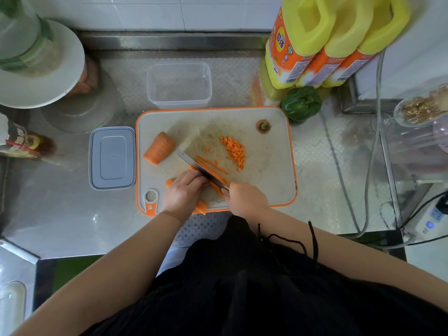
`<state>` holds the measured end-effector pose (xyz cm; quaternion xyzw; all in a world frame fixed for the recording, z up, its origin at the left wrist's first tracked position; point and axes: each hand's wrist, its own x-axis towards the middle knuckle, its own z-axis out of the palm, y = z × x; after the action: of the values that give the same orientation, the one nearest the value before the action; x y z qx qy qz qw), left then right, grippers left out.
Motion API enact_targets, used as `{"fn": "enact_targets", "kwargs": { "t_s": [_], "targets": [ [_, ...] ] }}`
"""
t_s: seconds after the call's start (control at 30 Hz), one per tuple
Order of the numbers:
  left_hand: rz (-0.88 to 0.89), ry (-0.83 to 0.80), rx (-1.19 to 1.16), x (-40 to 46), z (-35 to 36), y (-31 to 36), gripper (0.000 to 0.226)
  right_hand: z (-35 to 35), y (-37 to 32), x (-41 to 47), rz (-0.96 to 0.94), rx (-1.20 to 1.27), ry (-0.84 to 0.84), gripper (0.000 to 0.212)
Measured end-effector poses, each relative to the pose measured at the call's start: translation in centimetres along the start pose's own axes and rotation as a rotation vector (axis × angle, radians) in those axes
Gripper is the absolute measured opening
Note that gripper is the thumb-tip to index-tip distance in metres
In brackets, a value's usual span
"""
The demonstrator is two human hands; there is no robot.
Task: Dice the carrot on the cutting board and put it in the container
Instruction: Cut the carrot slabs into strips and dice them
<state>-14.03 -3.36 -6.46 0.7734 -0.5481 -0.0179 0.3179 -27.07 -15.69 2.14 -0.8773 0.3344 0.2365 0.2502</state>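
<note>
An orange-rimmed cutting board lies on the steel counter. On it are a thick carrot chunk, a pile of diced carrot, several carrot strips and the carrot top. My left hand presses curled fingers down on carrot slabs at the board's near edge. My right hand grips the handle of a knife, whose blade lies against the left fingers and over the strips. The clear plastic container stands just behind the board.
The container's grey lid lies left of the board. A green pepper and three yellow oil jugs stand at the back right. A white plate stack is at back left; cables and a power strip at right.
</note>
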Motion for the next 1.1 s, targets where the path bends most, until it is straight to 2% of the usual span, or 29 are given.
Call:
{"fn": "enact_targets", "kwargs": {
  "t_s": [0.27,0.5,0.63,0.8,1.1],
  "targets": [
    [-0.012,-0.011,-0.007,0.1,-0.1,0.1,0.017,0.9,1.5,-1.4,0.069,-0.037,-0.037,0.043],
    [-0.013,-0.048,-0.006,0.1,-0.2,0.2,0.015,-1.4,1.2,0.1,0.049,0.089,-0.077,0.041],
    [0.012,-0.033,-0.015,0.2,-0.1,0.0,0.025,-1.6,1.3,-0.6,0.051,0.103,-0.033,0.035],
    [0.031,-0.020,0.017,0.1,-0.1,0.0,0.013,-1.6,0.8,-1.3,0.042,0.065,-0.024,0.038],
    [-0.003,-0.017,-0.001,0.0,0.1,-0.1,0.015,-2.0,0.1,-1.2,0.045,0.039,-0.055,0.036]
  ]
}}
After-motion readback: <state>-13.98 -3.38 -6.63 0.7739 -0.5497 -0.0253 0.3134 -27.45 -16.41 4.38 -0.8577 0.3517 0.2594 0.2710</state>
